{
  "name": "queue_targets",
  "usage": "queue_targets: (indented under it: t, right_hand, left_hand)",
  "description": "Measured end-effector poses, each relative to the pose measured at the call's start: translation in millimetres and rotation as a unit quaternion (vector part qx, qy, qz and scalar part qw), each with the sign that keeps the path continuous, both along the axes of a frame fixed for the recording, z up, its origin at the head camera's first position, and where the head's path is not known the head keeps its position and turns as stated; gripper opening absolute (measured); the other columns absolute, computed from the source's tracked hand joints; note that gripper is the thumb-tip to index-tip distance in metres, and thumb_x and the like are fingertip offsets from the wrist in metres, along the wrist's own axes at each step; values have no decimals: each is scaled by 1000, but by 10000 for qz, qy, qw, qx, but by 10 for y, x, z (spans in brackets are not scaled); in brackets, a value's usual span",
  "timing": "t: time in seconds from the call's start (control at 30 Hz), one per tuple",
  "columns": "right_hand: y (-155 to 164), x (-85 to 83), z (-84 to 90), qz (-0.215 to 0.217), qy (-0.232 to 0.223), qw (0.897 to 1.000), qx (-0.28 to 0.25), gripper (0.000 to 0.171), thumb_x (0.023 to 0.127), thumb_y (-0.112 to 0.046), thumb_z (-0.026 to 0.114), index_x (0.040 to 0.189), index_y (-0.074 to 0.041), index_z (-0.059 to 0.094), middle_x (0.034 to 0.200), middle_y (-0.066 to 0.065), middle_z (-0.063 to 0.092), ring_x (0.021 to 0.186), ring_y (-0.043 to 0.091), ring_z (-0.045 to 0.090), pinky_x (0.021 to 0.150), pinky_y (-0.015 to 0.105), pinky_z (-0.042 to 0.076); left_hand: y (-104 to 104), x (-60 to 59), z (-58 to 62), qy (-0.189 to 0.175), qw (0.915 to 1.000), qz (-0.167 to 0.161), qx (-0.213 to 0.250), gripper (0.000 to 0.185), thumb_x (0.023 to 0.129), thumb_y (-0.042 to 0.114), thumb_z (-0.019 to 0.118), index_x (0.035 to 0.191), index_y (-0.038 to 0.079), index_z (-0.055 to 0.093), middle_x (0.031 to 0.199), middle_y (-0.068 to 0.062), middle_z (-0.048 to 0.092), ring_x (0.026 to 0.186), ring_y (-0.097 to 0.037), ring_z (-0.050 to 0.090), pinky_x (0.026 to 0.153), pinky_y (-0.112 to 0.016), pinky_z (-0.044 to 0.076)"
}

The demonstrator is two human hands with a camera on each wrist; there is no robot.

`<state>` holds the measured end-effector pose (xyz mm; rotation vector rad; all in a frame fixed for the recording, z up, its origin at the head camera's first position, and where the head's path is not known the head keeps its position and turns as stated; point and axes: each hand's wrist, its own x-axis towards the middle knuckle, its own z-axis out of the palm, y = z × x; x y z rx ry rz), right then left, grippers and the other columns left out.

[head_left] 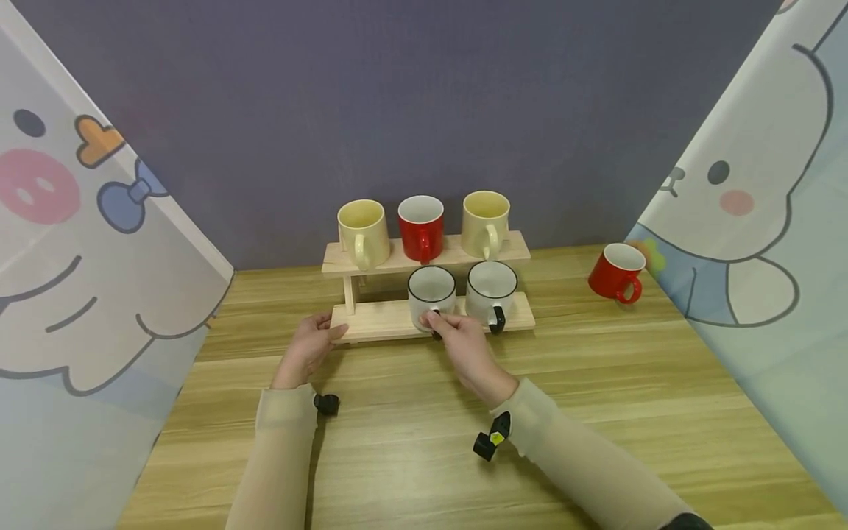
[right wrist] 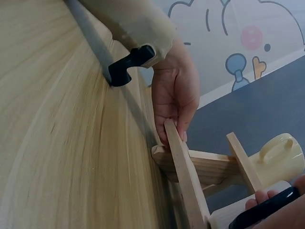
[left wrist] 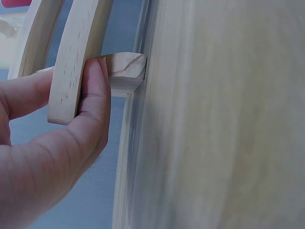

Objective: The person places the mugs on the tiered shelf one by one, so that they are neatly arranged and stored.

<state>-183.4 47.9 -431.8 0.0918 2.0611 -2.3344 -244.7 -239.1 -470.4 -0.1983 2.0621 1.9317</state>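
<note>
A two-tier wooden rack (head_left: 377, 319) stands on the table near the back wall. My left hand (head_left: 310, 347) grips the left end of its lower shelf, thumb on top; in the left wrist view fingers and thumb close on the two faces of the board (left wrist: 66, 90). With my right hand (head_left: 469, 358) I pinch the black handle (right wrist: 263, 210) of a white mug (head_left: 422, 303) with a black rim, at the middle of the lower shelf. Beside it on the right sits a second white mug (head_left: 483, 300), its black handle toward me.
On the upper shelf (head_left: 452, 252) stand a yellow mug (head_left: 375, 239), a red mug (head_left: 408, 235) and another yellow mug (head_left: 473, 228), handles forward. Another red mug (head_left: 606, 277) stands on the table (head_left: 397, 442) at the right. Cartoon-printed panels (head_left: 742, 243) flank both sides.
</note>
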Motion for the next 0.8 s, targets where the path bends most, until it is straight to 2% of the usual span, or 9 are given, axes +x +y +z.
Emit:
queue_targets:
  t: [0.17, 0.43, 0.67, 0.8]
  right_hand:
    - [1, -25, -6, 401, 154, 9989, -183, 26, 104, -7, 58, 117, 12, 70, 114, 20, 71, 116, 29, 62, 104, 42, 44]
    - [85, -88, -48, 714, 274, 9967, -276, 27, 105, -7, 58, 115, 16, 69, 110, 21, 71, 112, 31, 63, 102, 43, 45]
    - [122, -90, -34, 782, 240, 9966, 116, 26, 104, -9, 61, 115, 12, 71, 110, 19, 72, 110, 28, 64, 97, 40, 47]
    - [140, -76, -44, 608, 332, 9957, 610, 24, 102, -13, 66, 112, 7, 75, 107, 16, 73, 106, 22, 63, 94, 36, 47]
  left_hand:
    - [-3, 2, 6, 37, 10000, -13, -9, 71, 106, 11, 58, 157, -11, 13, 153, -27, 31, 134, -36, 40, 110, -45, 37]
    - [-2, -29, -30, 84, 9999, -34, -143, 71, 106, 11, 58, 156, -13, 15, 152, -29, 32, 134, -37, 41, 109, -47, 37]
    - [-12, -30, -48, 92, 9999, -28, -49, 71, 106, 10, 57, 156, -13, 13, 152, -29, 31, 134, -36, 41, 110, -46, 37]
    - [-17, -31, -54, 102, 9999, -23, -51, 72, 106, 10, 58, 156, -14, 13, 152, -29, 31, 133, -36, 41, 109, -45, 38]
